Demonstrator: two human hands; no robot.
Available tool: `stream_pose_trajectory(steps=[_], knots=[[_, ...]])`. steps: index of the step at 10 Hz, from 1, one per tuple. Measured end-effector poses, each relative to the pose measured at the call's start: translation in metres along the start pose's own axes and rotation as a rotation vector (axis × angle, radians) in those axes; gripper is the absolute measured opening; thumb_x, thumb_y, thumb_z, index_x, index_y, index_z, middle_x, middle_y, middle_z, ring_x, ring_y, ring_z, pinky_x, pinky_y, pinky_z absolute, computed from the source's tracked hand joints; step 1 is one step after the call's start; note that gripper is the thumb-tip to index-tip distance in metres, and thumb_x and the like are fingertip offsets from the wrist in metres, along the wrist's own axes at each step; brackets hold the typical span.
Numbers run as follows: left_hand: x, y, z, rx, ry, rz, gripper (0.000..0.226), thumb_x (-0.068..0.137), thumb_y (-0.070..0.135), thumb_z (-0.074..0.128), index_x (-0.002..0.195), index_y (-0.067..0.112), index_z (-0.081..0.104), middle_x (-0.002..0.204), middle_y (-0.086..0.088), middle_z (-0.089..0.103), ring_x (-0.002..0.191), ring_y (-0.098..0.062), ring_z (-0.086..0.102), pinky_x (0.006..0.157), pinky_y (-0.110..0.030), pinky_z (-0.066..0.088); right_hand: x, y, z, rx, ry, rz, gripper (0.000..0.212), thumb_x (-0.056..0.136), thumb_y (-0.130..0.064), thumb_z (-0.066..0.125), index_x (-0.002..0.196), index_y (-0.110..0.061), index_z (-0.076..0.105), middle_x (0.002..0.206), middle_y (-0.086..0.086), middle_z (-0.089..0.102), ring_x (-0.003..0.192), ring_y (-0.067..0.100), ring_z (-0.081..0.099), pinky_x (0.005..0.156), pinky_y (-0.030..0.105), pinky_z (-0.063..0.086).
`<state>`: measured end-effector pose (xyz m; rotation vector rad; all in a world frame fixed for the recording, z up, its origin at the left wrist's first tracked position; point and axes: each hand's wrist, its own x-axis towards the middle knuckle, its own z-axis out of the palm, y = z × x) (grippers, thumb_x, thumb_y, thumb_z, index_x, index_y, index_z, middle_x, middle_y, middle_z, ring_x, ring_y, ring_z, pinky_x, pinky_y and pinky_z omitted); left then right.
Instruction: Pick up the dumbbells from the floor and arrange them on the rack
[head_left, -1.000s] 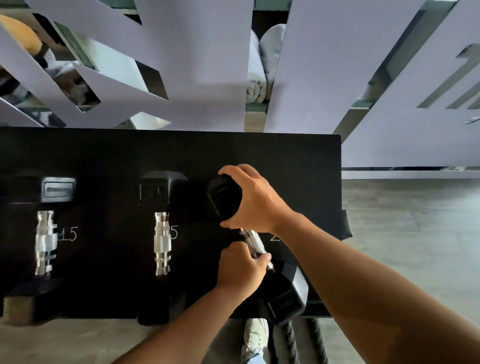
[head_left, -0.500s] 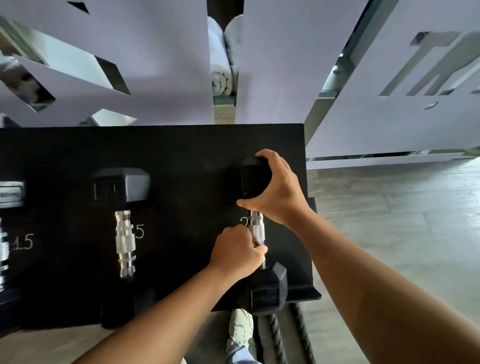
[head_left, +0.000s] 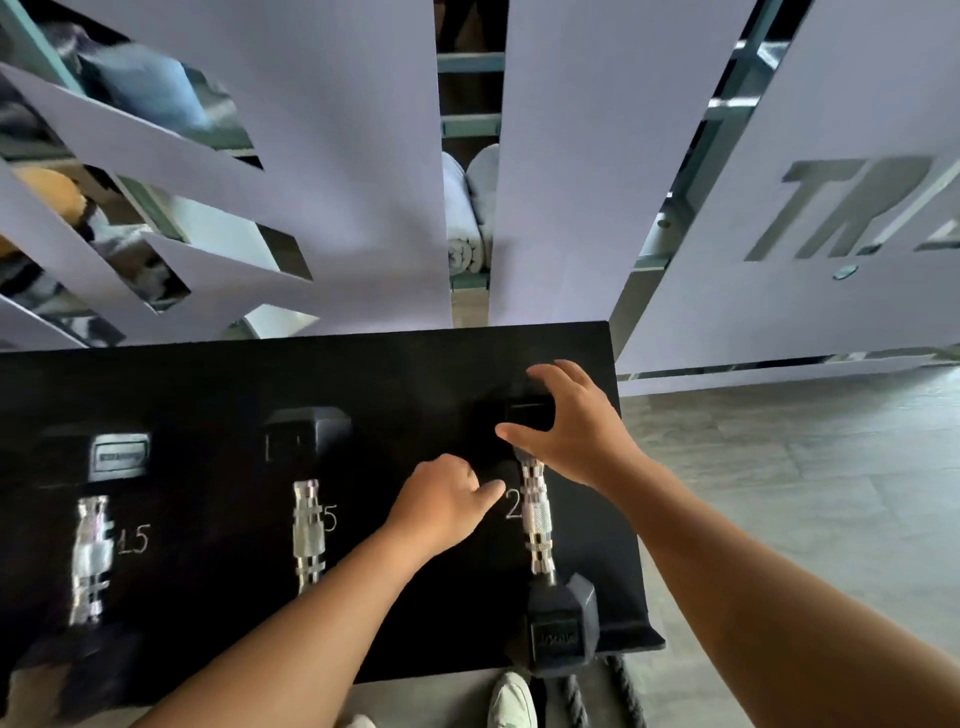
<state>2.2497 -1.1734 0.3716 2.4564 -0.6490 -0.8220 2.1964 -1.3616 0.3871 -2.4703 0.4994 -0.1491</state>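
A small dumbbell with a chrome handle and black hex heads lies on the black rack at its right end, beside a chalked "2". My right hand grips its far head, fingers curled over the top. My left hand hovers just left of the handle, off the bar, with fingers loosely curled and holding nothing. Two more dumbbells lie on the rack: one in the middle and one at the left.
White panels with cut-outs rise behind the rack. Rolled towels show through a gap. Grey floor lies to the right. My shoe and a thick rope are under the rack's front edge.
My left hand has let go of the handle and moved a little left. The dumbbell has settled straight in the rightmost slot, and my right hand still holds the far head.
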Motion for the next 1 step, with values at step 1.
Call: stream_pose_trajectory(steps=[1], knots=[[-0.0043, -0.0027, -0.0472, -0.121, 0.14, -0.018, 0.062, 0.096, 0.056, 0.057, 0.08, -0.003, 0.07, 0.074, -0.013, 0.076, 0.07, -0.023, 0.073, 0.075, -0.04, 0.06, 0.0039, -0.0294, -0.0177, 0.043, 0.08, -0.015, 0.061, 0.084, -0.059, 0.073, 0.13, -0.02, 0.065, 0.126, -0.004, 0.065, 0.108, 0.014, 0.064, 0.089, 0.028, 0.053]])
